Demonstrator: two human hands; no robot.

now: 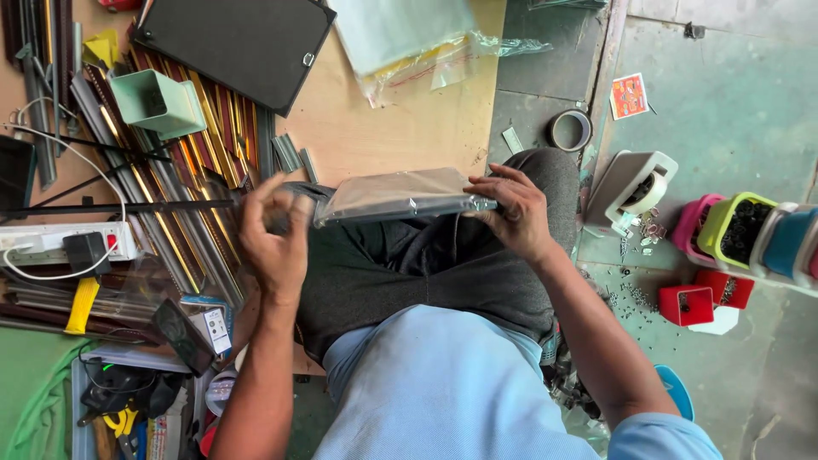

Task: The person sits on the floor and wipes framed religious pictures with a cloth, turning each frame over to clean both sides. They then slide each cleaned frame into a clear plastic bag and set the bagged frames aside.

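Plastic-wrapped flat dark panel [400,196] lies level over my lap, my right hand [511,213] gripping its right end while my left hand [274,234], blurred, curls at its left end, whether grasping it I cannot tell, beside long metal strips [170,196] on the desk [383,128].

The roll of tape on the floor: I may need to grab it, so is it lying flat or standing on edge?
Flat. The roll of tape shows its full ring and open centre to the head camera.

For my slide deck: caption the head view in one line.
Seated person's right hand holds a flat plastic-wrapped panel over the lap; left hand at its other end, beside metal strips.
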